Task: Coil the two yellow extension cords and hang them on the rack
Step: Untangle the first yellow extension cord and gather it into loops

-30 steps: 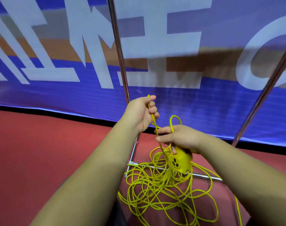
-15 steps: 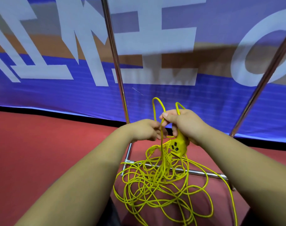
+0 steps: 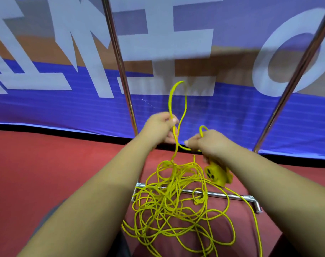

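Two hands work the yellow cord (image 3: 170,97); our left hand (image 3: 158,129) has its fingers (image 3: 173,121) pinched on one side of a tall loop that stands above it; our right hand (image 3: 208,143) is curled round the other side of that loop, with the yellow socket block (image 3: 218,174) hanging just under the palm; the rest lies in a loose tangle (image 3: 169,210) on the red floor (image 3: 46,173), draped across the rack's base bar (image 3: 222,194), below its upright poles (image 3: 119,58); behind hangs a blue banner (image 3: 46,112).
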Action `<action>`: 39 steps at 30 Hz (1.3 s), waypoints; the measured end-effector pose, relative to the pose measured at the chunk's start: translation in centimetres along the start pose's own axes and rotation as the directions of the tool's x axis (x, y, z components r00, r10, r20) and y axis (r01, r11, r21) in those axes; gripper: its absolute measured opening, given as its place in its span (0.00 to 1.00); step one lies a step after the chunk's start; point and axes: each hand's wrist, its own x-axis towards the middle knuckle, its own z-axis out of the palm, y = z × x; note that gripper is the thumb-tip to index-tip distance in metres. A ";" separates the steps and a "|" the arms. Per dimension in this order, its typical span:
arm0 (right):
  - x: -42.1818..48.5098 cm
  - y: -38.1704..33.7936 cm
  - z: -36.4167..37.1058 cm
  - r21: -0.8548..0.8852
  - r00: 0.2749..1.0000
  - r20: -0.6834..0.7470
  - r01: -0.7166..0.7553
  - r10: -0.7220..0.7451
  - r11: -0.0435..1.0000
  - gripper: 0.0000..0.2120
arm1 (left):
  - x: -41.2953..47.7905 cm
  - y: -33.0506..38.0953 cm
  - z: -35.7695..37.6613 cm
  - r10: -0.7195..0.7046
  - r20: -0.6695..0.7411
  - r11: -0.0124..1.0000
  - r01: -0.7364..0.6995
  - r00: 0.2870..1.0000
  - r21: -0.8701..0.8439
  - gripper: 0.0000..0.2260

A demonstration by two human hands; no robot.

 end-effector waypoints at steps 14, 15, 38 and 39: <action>-1.4 -1.5 3.3 0.148 0.989 0.130 0.050 -0.070 0.988 0.15 | -1.2 1.8 -4.4 -0.181 0.028 0.626 0.137 0.983 -0.768 0.08; -1.4 -1.7 3.4 0.182 0.991 0.113 0.052 -0.073 0.982 0.16 | -1.4 1.6 -4.5 -0.178 0.078 0.688 0.181 0.981 -0.703 0.09; 1.2 0.2 -1.3 0.429 0.980 -0.190 0.024 0.064 0.903 0.14 | -3.7 0.5 -4.2 -0.279 0.030 0.882 0.244 0.960 0.402 0.16; 1.2 0.1 -1.3 0.436 0.979 -0.198 0.042 0.050 0.899 0.14 | -3.8 0.1 -4.0 -0.314 0.039 0.877 0.274 0.949 0.395 0.15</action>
